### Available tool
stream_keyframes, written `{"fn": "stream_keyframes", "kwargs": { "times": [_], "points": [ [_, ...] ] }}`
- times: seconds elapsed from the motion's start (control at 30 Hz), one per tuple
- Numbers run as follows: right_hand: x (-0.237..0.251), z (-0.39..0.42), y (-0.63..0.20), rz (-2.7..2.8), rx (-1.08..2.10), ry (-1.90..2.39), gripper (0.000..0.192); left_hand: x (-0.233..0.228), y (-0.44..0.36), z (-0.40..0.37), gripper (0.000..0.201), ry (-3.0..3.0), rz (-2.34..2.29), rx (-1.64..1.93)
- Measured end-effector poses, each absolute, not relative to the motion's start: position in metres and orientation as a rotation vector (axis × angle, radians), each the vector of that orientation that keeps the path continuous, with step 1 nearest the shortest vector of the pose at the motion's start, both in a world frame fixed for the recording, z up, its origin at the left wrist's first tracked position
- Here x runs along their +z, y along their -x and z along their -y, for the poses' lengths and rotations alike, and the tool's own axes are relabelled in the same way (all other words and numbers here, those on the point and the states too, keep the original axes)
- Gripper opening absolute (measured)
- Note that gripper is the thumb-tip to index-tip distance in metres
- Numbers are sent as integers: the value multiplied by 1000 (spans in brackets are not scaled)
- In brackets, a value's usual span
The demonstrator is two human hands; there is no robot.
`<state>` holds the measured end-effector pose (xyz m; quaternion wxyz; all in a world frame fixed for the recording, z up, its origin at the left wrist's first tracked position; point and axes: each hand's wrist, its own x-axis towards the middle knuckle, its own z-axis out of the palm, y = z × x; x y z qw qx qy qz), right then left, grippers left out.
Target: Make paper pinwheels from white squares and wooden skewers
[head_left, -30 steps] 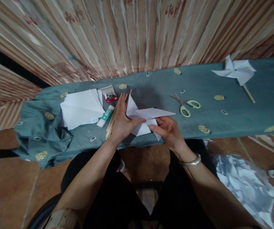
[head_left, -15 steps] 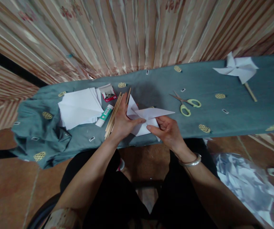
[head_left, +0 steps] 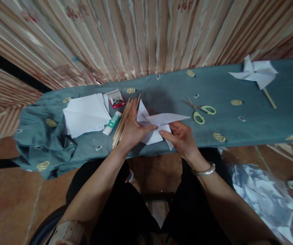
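Both hands meet over the near edge of the counter (head_left: 251,112), which is draped in a grey-green cloth. Left hand (head_left: 131,131): fingers extended and mostly flat, thumb pressing down on the centre of the folded paper piece (head_left: 159,127); not closed round anything, acting as a clamp. Right hand (head_left: 181,137): thumb and forefinger pinched on a flap near the same centre, other fingers curled loosely under. The paper piece lies on the cloth between the two hands, one long pointed flap raised and pointing right, other flaps spread flat beneath. Handling judgement: very light, thin sheet; bends under its own span, so the raised flap will droop or spring back if let go. Creases easily and tears at cut corners; best held at the centre where the layers stack, or by a flap tip with a light pinch, never by a squeeze across a blade. Cloth beneath is soft and likely gives little slip. Just left of the left hand: a bundle of wooden sticks (head_left: 122,122), a glue stick (head_left: 112,123), a stack of white sheets (head_left: 85,114), a small open box of pins (head_left: 117,99). Right of the paper: scissors (head_left: 200,110); far right, a finished pinwheel (head_left: 256,73).
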<state>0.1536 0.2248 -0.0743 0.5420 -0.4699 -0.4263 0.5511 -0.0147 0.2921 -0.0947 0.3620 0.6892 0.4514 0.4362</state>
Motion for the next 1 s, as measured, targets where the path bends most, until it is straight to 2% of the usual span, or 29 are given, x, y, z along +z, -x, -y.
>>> {"fn": "stream_keyframes", "kwargs": {
  "times": [0.47,0.63,0.73,0.87,1.0],
  "points": [
    [-77,-230,-159,786,1381,1113,37,-71,14,-286,119,-2118,-1059,1150],
    [-71,-232,-160,648,1447,1064,34,-73,13,-287,126,-1735,-1060,1263],
    [-69,-233,-162,634,1461,1051,36,-74,14,-287,105,-1320,-1051,1215],
    [-70,-234,-163,683,1452,1042,40,-62,17,-281,66,-1063,-1005,897],
    [-72,-235,-163,742,1421,1058,43,-52,22,-277,49,-1044,-1035,760]
  ]
}}
